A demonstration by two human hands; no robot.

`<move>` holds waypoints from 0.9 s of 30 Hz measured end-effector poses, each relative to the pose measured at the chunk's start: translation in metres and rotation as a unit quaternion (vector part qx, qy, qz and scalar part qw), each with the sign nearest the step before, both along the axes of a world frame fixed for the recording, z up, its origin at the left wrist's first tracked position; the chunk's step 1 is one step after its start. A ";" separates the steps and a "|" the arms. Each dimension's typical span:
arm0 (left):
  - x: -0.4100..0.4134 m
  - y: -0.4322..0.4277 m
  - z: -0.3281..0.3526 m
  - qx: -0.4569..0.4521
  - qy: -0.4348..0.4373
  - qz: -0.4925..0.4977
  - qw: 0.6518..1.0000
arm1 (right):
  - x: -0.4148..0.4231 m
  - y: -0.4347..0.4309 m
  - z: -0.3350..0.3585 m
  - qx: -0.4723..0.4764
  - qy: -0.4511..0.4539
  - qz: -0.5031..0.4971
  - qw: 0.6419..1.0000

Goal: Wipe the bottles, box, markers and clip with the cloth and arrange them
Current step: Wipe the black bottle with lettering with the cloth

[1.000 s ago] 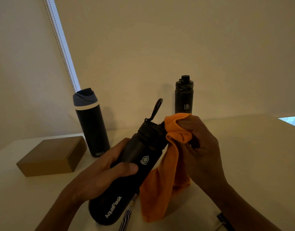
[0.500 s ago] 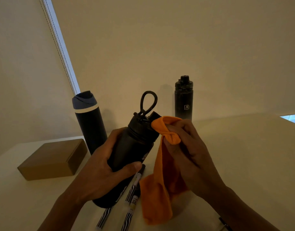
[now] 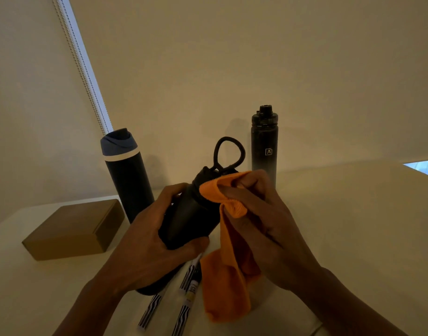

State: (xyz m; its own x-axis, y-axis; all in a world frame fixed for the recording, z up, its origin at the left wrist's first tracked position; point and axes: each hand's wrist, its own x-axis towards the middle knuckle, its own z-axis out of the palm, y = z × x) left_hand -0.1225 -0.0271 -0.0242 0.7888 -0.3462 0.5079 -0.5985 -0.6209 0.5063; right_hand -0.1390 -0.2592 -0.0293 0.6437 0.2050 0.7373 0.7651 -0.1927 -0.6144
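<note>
Bottle [image 3: 193, 214] in left hand [image 3: 145, 248], cloth-wrapped [image 3: 228, 270] right hand [image 3: 268, 229]

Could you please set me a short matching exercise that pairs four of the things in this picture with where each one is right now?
Things:
1. orange cloth
2. loop-lid bottle
3. brown box
4. striped markers

Places:
A. lying flat under the held bottle
B. gripped in the left hand
C. sitting on the table, far left
D. pinched in the right hand

Pairs: 1-D, 2-B, 3-C, 4-A

Boxed letter "A" on the far black bottle [image 3: 263, 141]
</note>
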 end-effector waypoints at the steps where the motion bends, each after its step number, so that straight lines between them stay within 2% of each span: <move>1: 0.000 0.000 -0.001 -0.004 0.005 0.002 1.000 | 0.001 -0.001 0.000 0.014 0.003 0.003 1.000; 8: -0.004 0.001 0.007 -0.044 0.001 -0.003 0.999 | 0.008 -0.009 0.000 0.065 0.025 -0.008 0.998; 12: -0.003 0.003 0.007 -0.050 0.006 0.008 0.999 | 0.012 -0.014 -0.006 0.054 0.026 -0.040 0.997; 16: -0.003 0.000 0.003 -0.040 0.017 0.006 0.999 | 0.005 -0.004 -0.005 0.051 0.030 -0.006 0.998; 21: 0.000 0.000 -0.003 -0.024 0.021 0.019 0.999 | 0.001 -0.001 0.001 0.008 -0.037 -0.001 0.999; 27: -0.002 -0.001 0.004 -0.028 0.007 0.039 0.999 | 0.013 -0.014 -0.006 0.031 0.000 -0.046 0.998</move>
State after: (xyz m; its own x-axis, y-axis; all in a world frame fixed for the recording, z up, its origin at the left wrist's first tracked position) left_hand -0.1248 -0.0279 -0.0198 0.8191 -0.2542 0.5142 -0.5422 -0.6359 0.5493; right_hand -0.1256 -0.2736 -0.0357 0.6572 0.0977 0.7474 0.7463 -0.2238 -0.6269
